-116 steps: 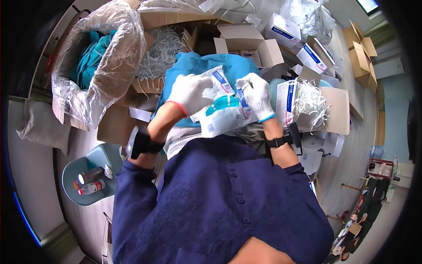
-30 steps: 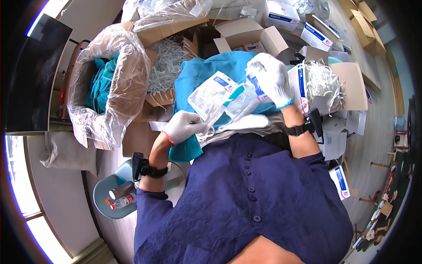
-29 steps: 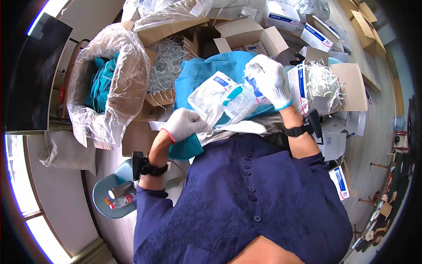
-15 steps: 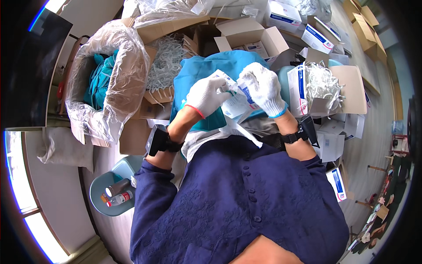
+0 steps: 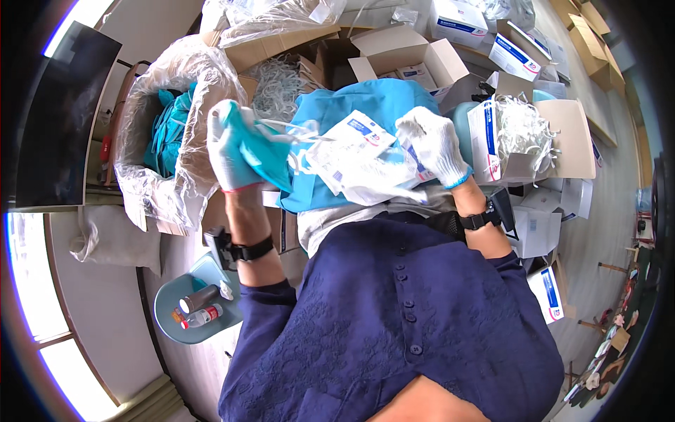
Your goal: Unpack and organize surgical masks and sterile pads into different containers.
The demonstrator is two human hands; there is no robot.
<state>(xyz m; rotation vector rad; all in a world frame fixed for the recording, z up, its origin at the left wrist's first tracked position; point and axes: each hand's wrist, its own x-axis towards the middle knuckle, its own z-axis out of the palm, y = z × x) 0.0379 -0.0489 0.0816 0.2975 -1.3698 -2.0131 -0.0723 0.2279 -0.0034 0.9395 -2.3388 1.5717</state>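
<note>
My left hand (image 5: 228, 141), in a white knit glove with a red cuff, is closed on a teal cloth piece (image 5: 261, 151) beside the plastic-lined carton. White strips (image 5: 295, 133) trail from near that cloth toward my lap. My right hand (image 5: 436, 144), gloved with a blue cuff, has its fingers pinched at the edge of clear plastic packets (image 5: 373, 169) with white, blue and red print. A flat printed packet (image 5: 362, 133) lies on top of them. Beneath is a blue cloth (image 5: 337, 102) spread over my lap.
The carton lined with clear plastic (image 5: 211, 77) at left holds teal pieces (image 5: 172, 130). White strips fill a box (image 5: 524, 133) at right and another carton behind. An open carton (image 5: 446, 63) stands ahead. A blue-grey stool (image 5: 169, 309) carries bottles.
My left hand has moved left from the packets, carrying the teal cloth toward the lined carton. My right hand has moved slightly right and stays at the packets, which now lie more spread out.
</note>
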